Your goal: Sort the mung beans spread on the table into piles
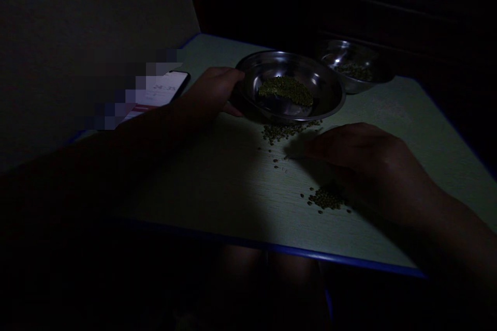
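My left hand (215, 88) is closed on the left rim of a steel bowl (326, 98), thumb on top and fingers underneath. Small green beans (285, 89) lie in a patch on the bowl's bottom. Just in front of the bowl, a loose scatter of pale seeds or beans (277, 133) covers part of the table. My right hand (361, 152) is over the table to the right of that scatter, fingers drawn together in a pinch; what they hold, if anything, is lost in shadow. Below it sits a small heap of darker beans (328, 198).
A second steel bowl (353, 85) with small grains inside stands behind, at the right. The pale table (217, 181) has a blue edge. On its left side lies a phone (165, 88) with a lit screen, beside the wall (116, 10). The room is very dark.
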{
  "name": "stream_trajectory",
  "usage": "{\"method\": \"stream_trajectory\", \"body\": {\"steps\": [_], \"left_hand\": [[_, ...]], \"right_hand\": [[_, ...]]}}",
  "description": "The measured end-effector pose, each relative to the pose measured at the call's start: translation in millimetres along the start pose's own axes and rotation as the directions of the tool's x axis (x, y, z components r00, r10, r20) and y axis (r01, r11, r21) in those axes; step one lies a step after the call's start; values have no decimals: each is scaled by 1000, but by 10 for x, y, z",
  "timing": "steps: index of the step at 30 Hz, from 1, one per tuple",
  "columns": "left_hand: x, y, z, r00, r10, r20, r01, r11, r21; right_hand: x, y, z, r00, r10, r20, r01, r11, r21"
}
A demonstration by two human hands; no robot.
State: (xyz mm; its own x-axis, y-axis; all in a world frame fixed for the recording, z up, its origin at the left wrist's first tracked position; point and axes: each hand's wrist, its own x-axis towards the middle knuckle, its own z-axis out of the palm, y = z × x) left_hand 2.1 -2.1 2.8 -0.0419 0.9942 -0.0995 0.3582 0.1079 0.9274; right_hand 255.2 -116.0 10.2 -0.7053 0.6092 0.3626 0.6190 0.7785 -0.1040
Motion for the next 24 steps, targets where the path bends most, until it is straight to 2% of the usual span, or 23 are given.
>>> {"method": "stream_trajectory", "body": {"steps": [8,24], "left_hand": [[1,-13,-1,1000,14,-4,-14,1000,-9],[9,1,1,1000,5,-10,-5,1000,-3]], "right_hand": [[47,-35,36,999,-53,2,53,991,-123],[5,-64,-50,996,-78,33,80,993,-86]]}}
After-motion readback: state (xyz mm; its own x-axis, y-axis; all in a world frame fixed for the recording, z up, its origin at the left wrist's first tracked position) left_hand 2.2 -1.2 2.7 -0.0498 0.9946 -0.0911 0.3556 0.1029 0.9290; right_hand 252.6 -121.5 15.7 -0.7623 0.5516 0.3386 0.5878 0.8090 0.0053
